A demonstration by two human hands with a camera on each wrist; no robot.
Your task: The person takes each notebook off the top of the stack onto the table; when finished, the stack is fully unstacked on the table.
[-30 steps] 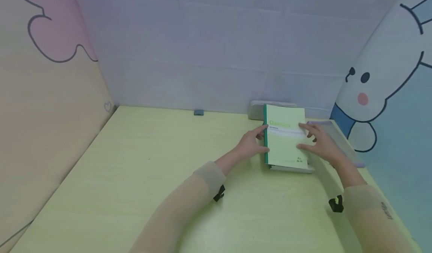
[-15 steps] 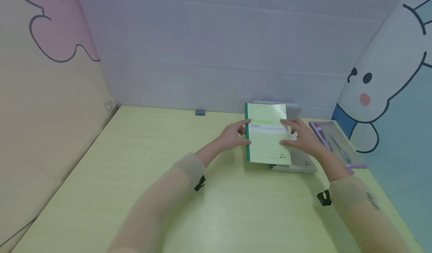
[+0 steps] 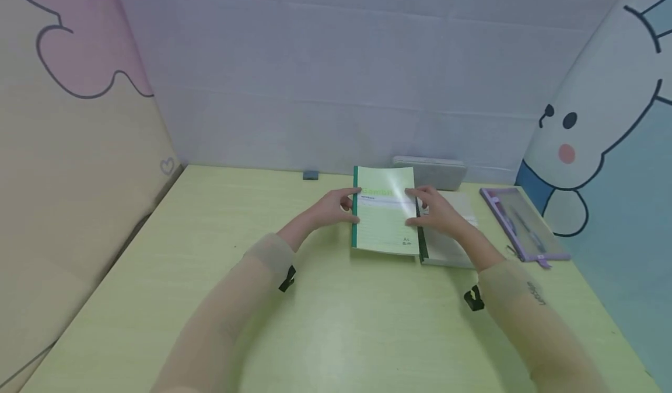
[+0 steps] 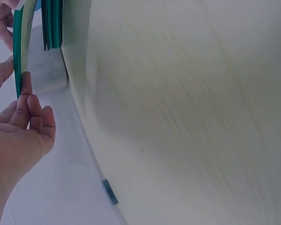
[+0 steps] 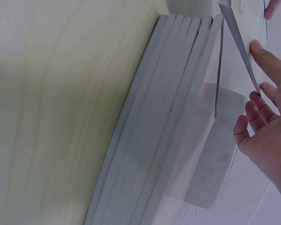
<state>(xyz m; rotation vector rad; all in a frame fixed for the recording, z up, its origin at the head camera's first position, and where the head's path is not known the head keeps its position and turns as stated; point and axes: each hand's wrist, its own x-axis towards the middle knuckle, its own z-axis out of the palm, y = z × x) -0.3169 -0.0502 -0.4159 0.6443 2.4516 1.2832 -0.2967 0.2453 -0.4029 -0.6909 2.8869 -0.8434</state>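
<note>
Both hands hold a pale green notebook (image 3: 385, 230) with a dark green spine, in front of me in the head view. My left hand (image 3: 329, 208) pinches its spine edge between thumb and fingers. The opposite edge is pinched by my right hand (image 3: 438, 213). In the left wrist view the notebook (image 4: 18, 51) appears edge-on, raised off the tabletop. Just to its right lies a stack of notebooks (image 3: 446, 250), partly covered by my right hand and the held notebook. The right wrist view shows the page edges of this stack (image 5: 150, 117) close up.
A grey case (image 3: 433, 174) stands against the back wall behind the stack. Right of the stack lies a purple-edged see-through zip pouch (image 3: 488, 197) with pens inside. A small dark blue block (image 3: 310, 175) sits at the table's back edge. Walls border the table at the left, back and right.
Both hands have lifted the notebook from over the stack and carried it left, beside the stack. The stack below and the purple pouch are now more exposed.
</note>
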